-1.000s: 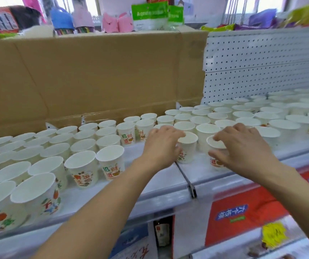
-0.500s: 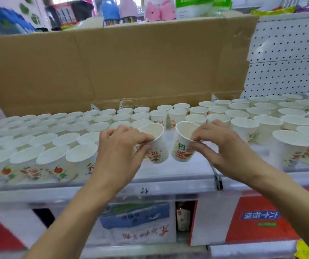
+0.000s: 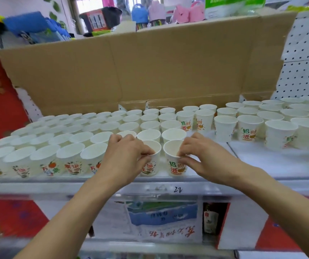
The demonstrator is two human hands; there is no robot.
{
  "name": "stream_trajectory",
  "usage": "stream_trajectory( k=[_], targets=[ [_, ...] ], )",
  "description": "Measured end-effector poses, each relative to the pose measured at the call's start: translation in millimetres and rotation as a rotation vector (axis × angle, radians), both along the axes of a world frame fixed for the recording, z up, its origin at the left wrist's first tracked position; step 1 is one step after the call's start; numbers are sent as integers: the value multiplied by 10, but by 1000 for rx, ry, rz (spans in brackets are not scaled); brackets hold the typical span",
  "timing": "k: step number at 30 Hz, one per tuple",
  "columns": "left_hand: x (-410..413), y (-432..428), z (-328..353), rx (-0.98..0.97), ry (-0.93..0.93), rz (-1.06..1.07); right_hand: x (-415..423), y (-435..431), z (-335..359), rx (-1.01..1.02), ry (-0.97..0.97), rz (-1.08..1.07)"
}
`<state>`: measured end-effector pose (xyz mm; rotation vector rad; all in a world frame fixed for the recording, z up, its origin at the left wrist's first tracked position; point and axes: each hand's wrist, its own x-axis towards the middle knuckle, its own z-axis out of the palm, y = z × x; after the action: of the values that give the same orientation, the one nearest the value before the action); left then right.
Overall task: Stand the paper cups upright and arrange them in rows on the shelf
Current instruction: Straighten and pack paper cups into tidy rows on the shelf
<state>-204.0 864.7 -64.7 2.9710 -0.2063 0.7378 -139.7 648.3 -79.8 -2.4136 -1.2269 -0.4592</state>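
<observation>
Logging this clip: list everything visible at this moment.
shelf: one, white, centre of view
paper cups: dozens, white with coloured print, upright in rows on the shelf
left front cup: one, white, shelf's front edge
right front cup: one, white, beside it
cardboard sheet: one, brown, behind the cups
pegboard: one, white, back right
printed box: one, blue and white, below the shelf
bottle: one, dark, right of that box
left hand: pinches left front cup's rim
right hand: pinches right front cup's rim
</observation>
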Motion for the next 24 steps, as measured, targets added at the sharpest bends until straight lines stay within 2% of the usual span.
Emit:
stream_trajectory(
  k=[9, 24],
  targets=[
    [24, 82, 4, -58, 55, -66, -41, 85, 91, -109, 47, -50],
    [-27, 140, 23, -58, 65, -102, -90, 34, 103, -83, -3, -49]
  ],
)
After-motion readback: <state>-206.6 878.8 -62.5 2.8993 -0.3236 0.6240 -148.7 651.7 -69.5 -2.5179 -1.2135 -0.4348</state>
